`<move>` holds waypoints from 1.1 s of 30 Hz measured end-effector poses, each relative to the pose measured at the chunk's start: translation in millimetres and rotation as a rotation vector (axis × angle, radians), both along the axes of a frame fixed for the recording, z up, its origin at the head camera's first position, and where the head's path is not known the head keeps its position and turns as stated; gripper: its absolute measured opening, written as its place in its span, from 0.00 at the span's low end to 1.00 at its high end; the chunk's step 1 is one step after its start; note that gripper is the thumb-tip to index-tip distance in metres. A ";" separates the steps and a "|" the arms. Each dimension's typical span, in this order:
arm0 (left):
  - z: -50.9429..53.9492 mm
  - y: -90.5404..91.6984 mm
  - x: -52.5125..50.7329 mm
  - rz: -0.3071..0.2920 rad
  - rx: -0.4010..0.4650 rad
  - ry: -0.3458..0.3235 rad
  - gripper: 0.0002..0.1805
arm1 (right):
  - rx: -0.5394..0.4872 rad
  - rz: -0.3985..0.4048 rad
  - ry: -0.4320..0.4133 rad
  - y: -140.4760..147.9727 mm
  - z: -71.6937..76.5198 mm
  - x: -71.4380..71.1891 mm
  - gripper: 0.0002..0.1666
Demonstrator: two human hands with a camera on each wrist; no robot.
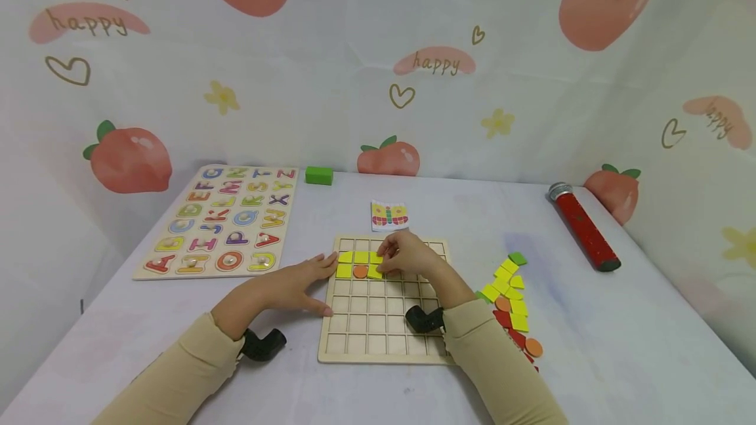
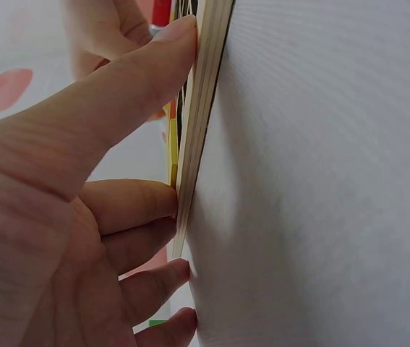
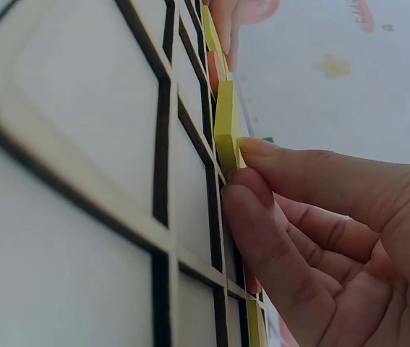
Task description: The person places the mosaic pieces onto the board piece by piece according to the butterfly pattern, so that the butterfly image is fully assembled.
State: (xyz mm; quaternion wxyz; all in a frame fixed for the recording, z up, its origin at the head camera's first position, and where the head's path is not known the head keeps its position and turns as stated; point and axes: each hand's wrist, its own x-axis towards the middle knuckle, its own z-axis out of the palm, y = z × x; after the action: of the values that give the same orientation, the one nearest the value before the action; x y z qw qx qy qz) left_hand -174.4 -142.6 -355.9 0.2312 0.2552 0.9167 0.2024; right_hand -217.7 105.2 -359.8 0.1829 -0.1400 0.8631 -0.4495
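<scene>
The wooden grid board [image 1: 376, 324] lies on the table. Yellow square tiles [image 1: 361, 257] fill part of its top rows, around an orange round piece [image 1: 360, 272]. My right hand [image 1: 413, 256] pinches a yellow tile [image 1: 373, 273] just right of that piece; the right wrist view shows this tile [image 3: 225, 119] tilted at the thumb and finger tips [image 3: 257, 147]. My left hand [image 1: 286, 288] rests along the board's left edge with fingers spread. In the left wrist view its thumb and fingers touch the board's side [image 2: 203, 87]. Right fingers partly hide the upper cells.
A butterfly picture card [image 1: 389, 216] lies behind the board. Loose yellow, red, orange and green pieces [image 1: 518, 307] lie to the right. An alphabet board [image 1: 220, 222] is at the left, a green block [image 1: 319, 176] at the back, a red microphone [image 1: 585, 229] at the far right.
</scene>
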 end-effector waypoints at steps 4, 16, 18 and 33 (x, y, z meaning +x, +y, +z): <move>0.3 0.4 0.8 0.009 -0.003 -0.004 0.52 | 0.046 -0.001 0.035 -1.0 2.1 1.7 0.11; 0.2 -0.4 0.1 -0.008 0.014 -0.003 0.52 | 0.113 0.124 0.101 -1.8 3.2 4.1 0.10; 0.1 -0.2 0.3 -0.002 0.012 -0.004 0.52 | 0.119 0.115 0.097 -2.3 4.2 4.8 0.10; 1.3 0.3 0.1 -0.003 0.015 -0.003 0.53 | 0.068 0.087 0.067 31.5 15.9 0.3 0.10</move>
State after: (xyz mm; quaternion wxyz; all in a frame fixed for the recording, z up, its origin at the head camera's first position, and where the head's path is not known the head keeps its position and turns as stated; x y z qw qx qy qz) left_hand -174.3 -142.3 -354.6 0.2311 0.2580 0.9145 0.2092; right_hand -217.4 136.7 -343.9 0.1781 -0.1859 0.8767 -0.4064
